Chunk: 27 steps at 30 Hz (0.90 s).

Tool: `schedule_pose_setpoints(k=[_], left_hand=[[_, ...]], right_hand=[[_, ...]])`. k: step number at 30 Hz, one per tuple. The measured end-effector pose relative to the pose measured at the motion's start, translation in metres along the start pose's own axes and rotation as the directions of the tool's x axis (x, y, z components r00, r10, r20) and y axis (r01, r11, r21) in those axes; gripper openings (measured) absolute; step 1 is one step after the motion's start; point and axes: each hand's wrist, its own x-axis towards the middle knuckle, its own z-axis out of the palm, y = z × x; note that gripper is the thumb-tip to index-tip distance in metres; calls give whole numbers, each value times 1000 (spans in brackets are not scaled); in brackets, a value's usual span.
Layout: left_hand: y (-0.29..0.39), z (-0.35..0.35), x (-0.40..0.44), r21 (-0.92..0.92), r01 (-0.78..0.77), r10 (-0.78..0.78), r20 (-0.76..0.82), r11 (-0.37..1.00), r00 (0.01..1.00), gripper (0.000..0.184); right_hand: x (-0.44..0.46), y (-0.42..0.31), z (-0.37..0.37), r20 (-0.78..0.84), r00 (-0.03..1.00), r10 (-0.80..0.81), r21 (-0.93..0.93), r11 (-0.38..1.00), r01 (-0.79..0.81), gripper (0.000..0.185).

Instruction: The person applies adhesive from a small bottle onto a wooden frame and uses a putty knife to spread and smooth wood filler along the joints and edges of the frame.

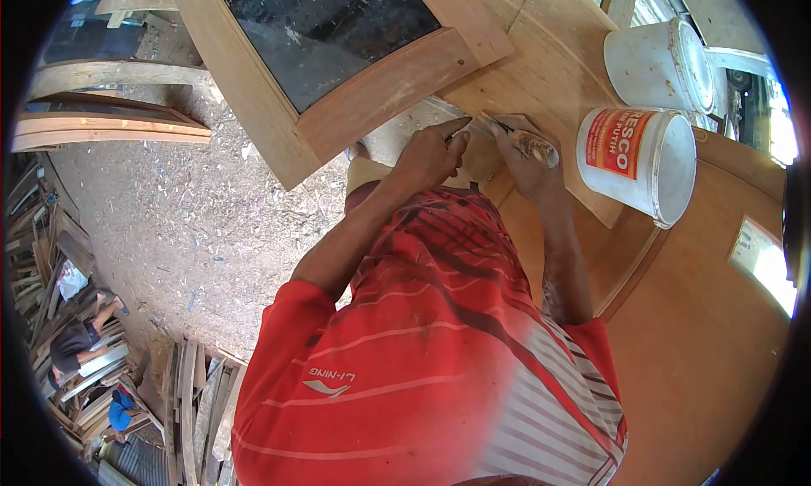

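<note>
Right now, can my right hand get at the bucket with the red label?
Probably yes: the bucket is just beside the right hand, with nothing visible blocking the gap. That hand already grips a tool, so it may need freeing first.

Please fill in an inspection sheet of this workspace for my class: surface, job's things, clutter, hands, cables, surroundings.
Surface: wooden board, bare grain showing.
Job's things: tool with a rounded handle; wooden frame with a dark panel.
Clutter: plain bucket and labelled bucket on the right; scraps litter the floor.
Hands: right hand holds the tool; left hand nearby, grip unclear.
Cables: nothing seen.
Surroundings: wood pile and a person, lower left.
</note>
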Motion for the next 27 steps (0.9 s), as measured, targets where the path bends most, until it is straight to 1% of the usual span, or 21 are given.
schedule_pose_setpoints(k=[3, 6, 9, 12, 15, 18, 21, 24, 27], left_hand=[[0, 0, 0, -8, -1, 1, -1, 1000, 1000, 49], [-2, 0, 1, -10, 3, -3, 3, 1000, 1000, 49], [-1, -1, 2, -11, 7, -7, 9, 1000, 1000, 49], [0, 0, 2, -18, 21, -21, 9, 1000, 1000, 49], [2, -1, 1, -21, 34, -34, 10, 999, 999, 49], [1, -1, 3, -20, 36, -35, 18, 999, 999, 48], [0, 0, 3, -9, 38, -38, 11, 999, 999, 47], [1, 0, 2, 1, 31, -31, -7, 1000, 1000, 45], [3, 0, 2, -6, 44, -44, -6, 999, 999, 45]], right_hand=[[1, 2, 1, -8, 1000, -27, -14, 1000, 27, 29], [0, 2, 1, 24, 1000, 19, -2, 1000, -19, 30], [0, -5, 1, 14, 995, 95, -50, 994, -95, 30], [0, 3, 3, 0, 989, 147, -44, 988, -146, 30], [1, 11, 6, -37, 992, 118, -70, 990, -121, 31], [1, 9, 7, -60, 997, 55, -67, 996, -59, 31], [3, 4, 5, -25, 994, 109, -137, 984, -111, 32], [7, -5, 5, -14, 999, 37, -185, 982, -39, 28], [14, -14, 9, 17, 999, -39, -292, 956, 42, 22]])
